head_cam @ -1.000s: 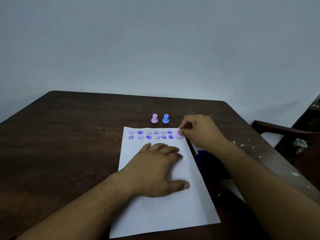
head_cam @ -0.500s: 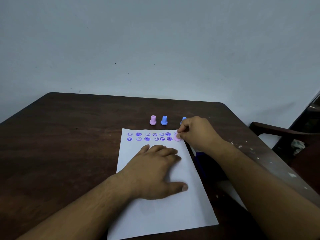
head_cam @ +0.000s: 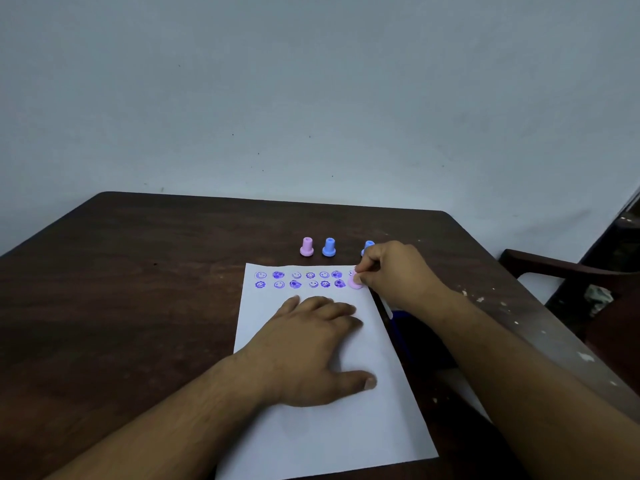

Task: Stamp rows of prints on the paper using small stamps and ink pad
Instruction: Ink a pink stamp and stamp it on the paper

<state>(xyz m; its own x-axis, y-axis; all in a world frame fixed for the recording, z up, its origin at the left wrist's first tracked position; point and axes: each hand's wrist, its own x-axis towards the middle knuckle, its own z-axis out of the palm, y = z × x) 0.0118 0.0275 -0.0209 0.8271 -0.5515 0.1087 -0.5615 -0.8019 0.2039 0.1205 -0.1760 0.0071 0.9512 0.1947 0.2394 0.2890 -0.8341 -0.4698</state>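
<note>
Two rows of purple prints (head_cam: 299,279) run along the far edge of the paper (head_cam: 322,427), which lies on the dark wooden table (head_cam: 121,306); the left hand (head_cam: 311,351) lies flat and open on the middle of the sheet, gripping nothing, pinning it down; beyond the paper's far edge a pink stamp (head_cam: 307,246) and a blue stamp (head_cam: 329,247) stand upright side by side, well apart from the hands; further right a second blue stamp (head_cam: 368,244) peeks out from behind the right hand (head_cam: 398,275); that hand pinches another pink stamp (head_cam: 355,281) between its fingertips, base against the sheet at the right end of the second row; a second ago the same stamp sat a little farther up, at the end of the first row, so it has dropped down one line, and I judge this press closes the second row; beside the paper's right edge something dark blue, perhaps the ink pad (head_cam: 398,315), lies mostly hidden under the forearm; a dark chair (head_cam: 561,268) stands at the far right.
</note>
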